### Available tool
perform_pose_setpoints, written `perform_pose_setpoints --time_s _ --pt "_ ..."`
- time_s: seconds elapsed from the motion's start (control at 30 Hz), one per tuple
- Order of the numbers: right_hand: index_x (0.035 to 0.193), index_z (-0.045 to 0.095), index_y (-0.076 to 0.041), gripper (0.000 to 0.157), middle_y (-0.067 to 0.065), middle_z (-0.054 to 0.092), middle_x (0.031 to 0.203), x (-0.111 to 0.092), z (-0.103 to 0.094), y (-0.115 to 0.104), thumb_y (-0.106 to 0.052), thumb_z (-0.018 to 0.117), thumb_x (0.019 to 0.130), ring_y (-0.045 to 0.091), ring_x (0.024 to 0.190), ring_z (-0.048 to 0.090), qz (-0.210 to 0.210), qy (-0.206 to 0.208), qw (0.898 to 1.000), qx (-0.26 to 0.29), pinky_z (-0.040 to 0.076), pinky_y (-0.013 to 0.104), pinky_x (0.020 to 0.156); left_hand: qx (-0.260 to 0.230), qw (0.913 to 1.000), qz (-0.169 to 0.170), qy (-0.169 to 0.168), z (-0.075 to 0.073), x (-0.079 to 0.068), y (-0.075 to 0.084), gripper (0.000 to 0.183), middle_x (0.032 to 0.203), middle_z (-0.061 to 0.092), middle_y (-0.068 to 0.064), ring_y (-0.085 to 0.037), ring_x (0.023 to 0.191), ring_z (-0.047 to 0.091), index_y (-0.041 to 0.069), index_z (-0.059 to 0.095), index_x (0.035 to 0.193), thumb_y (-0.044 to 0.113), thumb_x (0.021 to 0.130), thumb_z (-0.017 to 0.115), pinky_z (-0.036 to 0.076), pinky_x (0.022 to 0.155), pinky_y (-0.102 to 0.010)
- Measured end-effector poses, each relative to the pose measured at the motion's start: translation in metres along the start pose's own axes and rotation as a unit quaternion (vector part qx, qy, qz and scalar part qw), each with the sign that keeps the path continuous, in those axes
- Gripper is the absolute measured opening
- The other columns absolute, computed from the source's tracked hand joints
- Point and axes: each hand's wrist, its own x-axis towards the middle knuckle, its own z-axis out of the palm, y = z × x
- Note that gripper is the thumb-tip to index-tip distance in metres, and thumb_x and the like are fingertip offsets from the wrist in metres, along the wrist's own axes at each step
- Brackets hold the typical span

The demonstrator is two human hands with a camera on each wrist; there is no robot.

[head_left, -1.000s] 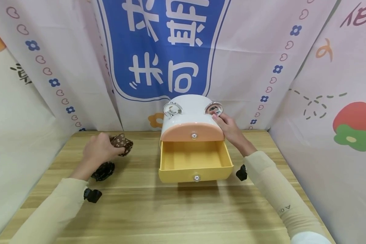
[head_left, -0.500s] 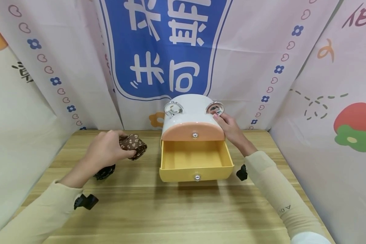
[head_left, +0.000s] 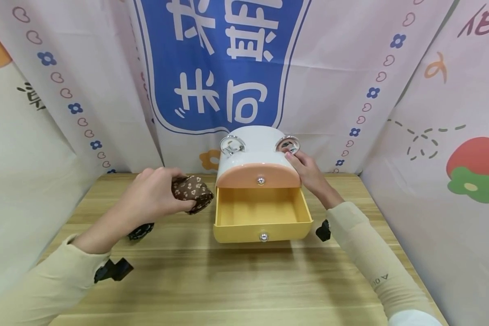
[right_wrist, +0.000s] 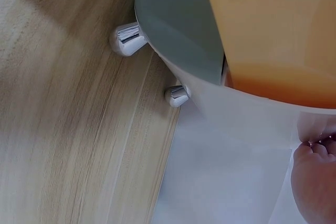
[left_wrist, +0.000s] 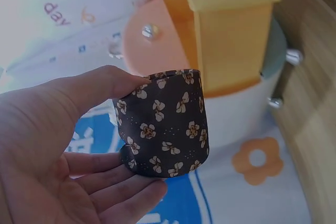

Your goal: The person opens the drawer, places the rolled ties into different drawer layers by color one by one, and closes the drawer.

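Pinched between the thumb and fingers of my left hand (head_left: 152,197) is a brown rolled-up cloth (head_left: 192,194) with small cream flowers. In the left wrist view the roll (left_wrist: 160,124) looks like a short cylinder, raised beside the drawer cabinet. The white cabinet (head_left: 256,142) has its yellow drawer (head_left: 263,231) pulled out, with nothing in it. Above that, the peach top drawer (head_left: 244,176) is closed. My right hand (head_left: 309,174) rests against the cabinet's right upper side, its fingertips by a round silver ring. The right wrist view shows only part of that hand (right_wrist: 315,182).
A dark patterned cloth roll (head_left: 140,231) lies on the wooden table (head_left: 236,285), partly hidden by my left forearm. Printed curtains (head_left: 326,81) stand behind the table and at both sides. Small silver feet (right_wrist: 128,39) raise the cabinet off the tabletop.
My left hand has lifted the brown floral cloth roll and carried it right, close to the cabinet's left side. The right hand keeps its place on the cabinet.
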Motion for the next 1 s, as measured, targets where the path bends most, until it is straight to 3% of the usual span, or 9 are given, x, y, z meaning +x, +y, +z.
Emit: perform_pose_setpoints --time_s 0.2,0.37,0.57,1.0 --pt "0.153 0.053 -0.012 0.058 0.019 0.063 0.130 0.000 -0.001 -0.002 -0.051 0.046 0.110 0.022 0.107 0.061 -0.001 -0.001 1.000 -0.005 0.051 0.035 0.099 -0.027 0.9992 0.029 -0.009 -0.004 0.000 0.021 0.053 0.096 0.077 -0.008 -0.022 0.080 0.069 0.006 0.075 0.114 0.037 0.074 0.091 0.057 0.071 -0.039" --pt "0.155 0.052 -0.013 0.059 0.019 0.063 0.132 -0.001 -0.001 -0.001 -0.052 0.046 0.110 0.023 0.109 0.061 -0.001 -0.001 1.000 -0.005 0.051 0.038 0.102 -0.044 0.9971 0.059 -0.016 -0.001 0.004 0.037 0.049 0.095 0.077 -0.005 -0.018 0.079 0.067 0.006 0.075 0.114 0.033 0.075 0.090 0.056 0.071 -0.036" --pt "0.153 0.054 -0.015 0.057 0.017 0.065 0.131 -0.001 0.000 0.000 -0.052 0.046 0.110 0.020 0.107 0.062 -0.003 0.003 1.000 -0.008 0.052 0.035 0.100 -0.057 0.9953 0.073 -0.028 0.005 0.011 0.053 0.051 0.094 0.076 -0.003 -0.017 0.078 0.067 0.005 0.074 0.116 0.031 0.075 0.090 0.055 0.068 -0.030" --pt "0.152 0.055 -0.014 0.055 0.018 0.064 0.132 0.000 0.000 0.000 -0.050 0.046 0.111 0.024 0.112 0.060 -0.004 0.002 1.000 -0.001 0.050 0.040 0.104 -0.091 0.9892 0.099 -0.059 0.025 0.027 0.069 0.057 0.105 0.078 -0.006 -0.017 0.085 0.069 0.006 0.073 0.122 0.029 0.074 0.092 0.058 0.070 -0.027"
